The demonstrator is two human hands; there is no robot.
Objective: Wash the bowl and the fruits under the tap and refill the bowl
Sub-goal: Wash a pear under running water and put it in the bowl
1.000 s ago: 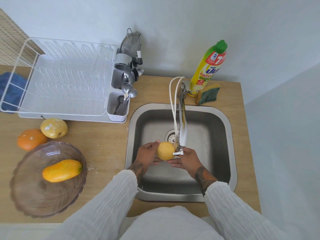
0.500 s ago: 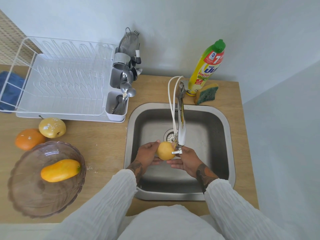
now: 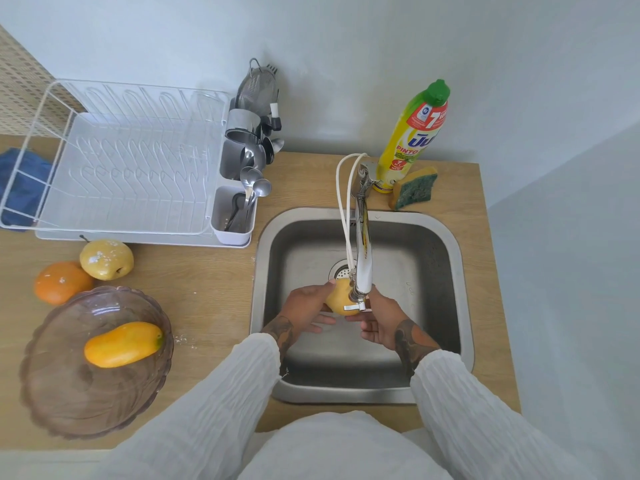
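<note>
Over the steel sink [image 3: 460, 271], under the spout of the tap [image 3: 362, 251], my left hand [image 3: 306, 308] and my right hand [image 3: 381, 322] both hold a round yellow fruit [image 3: 337, 297] between them. The tap's end hides part of the fruit. A tinted glass bowl [image 3: 69, 403] stands on the counter at the left with a yellow-orange mango [image 3: 123, 344] lying in it. Behind the bowl lie an orange [image 3: 60, 281] and a yellow pear-like fruit [image 3: 106, 259] dusted with white powder.
A white dish rack [image 3: 117, 168] with a cutlery caddy [image 3: 233, 216] stands at the back left, a blue cloth [image 3: 22, 188] beside it. A dish soap bottle [image 3: 414, 136] and a sponge [image 3: 414, 190] sit behind the sink. White specks lie on the wooden counter [image 3: 207, 289].
Both hands stay at the tap with the yellow fruit; they have turned it slightly between them. Nothing else has moved.
</note>
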